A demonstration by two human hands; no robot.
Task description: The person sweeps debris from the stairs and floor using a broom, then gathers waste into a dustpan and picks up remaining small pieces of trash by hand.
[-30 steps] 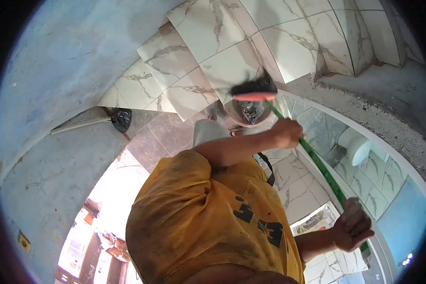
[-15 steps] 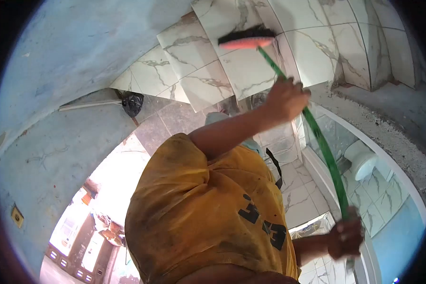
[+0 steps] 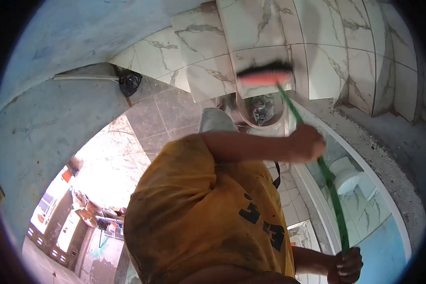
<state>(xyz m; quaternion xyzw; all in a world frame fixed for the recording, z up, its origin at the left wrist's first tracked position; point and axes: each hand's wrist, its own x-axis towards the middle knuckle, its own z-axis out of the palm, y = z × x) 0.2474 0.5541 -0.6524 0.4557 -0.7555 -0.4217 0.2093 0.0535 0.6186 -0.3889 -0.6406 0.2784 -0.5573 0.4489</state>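
Note:
A push-style broom with a pink head and black bristles (image 3: 265, 77) lies over the front edge of a white marble-look tiled step (image 3: 255, 57), slightly blurred. Its long green handle (image 3: 333, 196) runs down to the lower right. Partway along the handle, my left hand (image 3: 308, 143) is wrapped round it, with that arm crossing in front of my body. Close to the handle's far end, my right hand (image 3: 346, 266) is closed round it beside my hip. Just below the broom head stands a round bucket (image 3: 255, 124) with dark plastic inside.
Tiled stairs (image 3: 326, 71) rise across the top. A black bag (image 3: 129, 83) sits by the blue wall (image 3: 47, 128). To the right, a rough concrete edge (image 3: 378, 146) borders an opening over a toilet (image 3: 346, 175). Grey floor tiles (image 3: 168, 111) lie at the left.
The broom head has come back toward me, to the step's front edge. Both hands have drawn back along with the handle, and the bucket shows more fully.

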